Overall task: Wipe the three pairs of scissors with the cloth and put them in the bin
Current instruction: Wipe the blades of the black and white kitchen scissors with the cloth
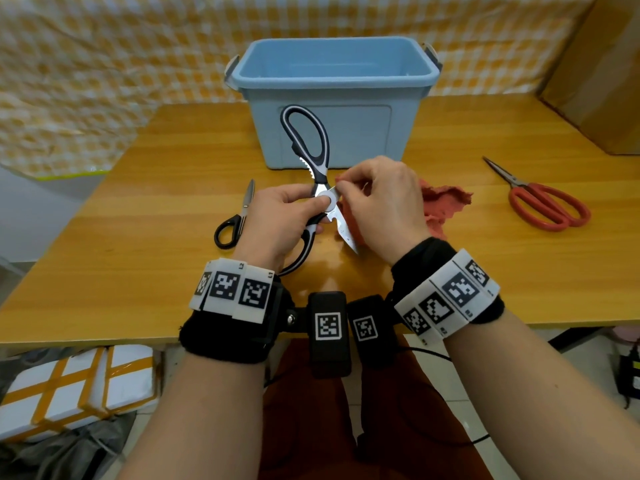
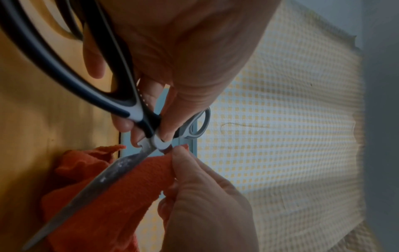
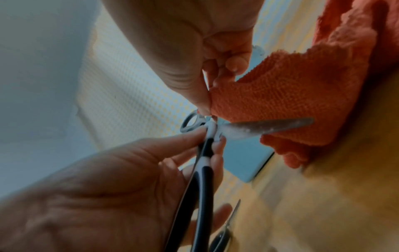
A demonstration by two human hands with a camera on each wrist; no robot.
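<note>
Large black-and-white kitchen scissors (image 1: 306,143) are spread wide open above the table. My left hand (image 1: 317,214) grips them at the pivot, thumb on the round white hub. One handle loop points up in front of the blue bin (image 1: 332,81); the other runs under my left palm. My right hand (image 1: 341,187) pinches the red cloth (image 1: 443,206) against the bare blade (image 1: 346,233) close to the pivot. The left wrist view shows the cloth (image 2: 121,196) folded round the speckled blade (image 2: 97,180). Small black scissors (image 1: 235,220) lie at the left, red scissors (image 1: 547,206) at the right.
The bin stands open at the back middle of the wooden table (image 1: 485,271), nothing visible inside. A cardboard box (image 1: 599,81) sits at the far right corner. A yellow checked cloth (image 1: 104,64) hangs behind. White parcels (image 1: 76,386) lie on the floor at the left.
</note>
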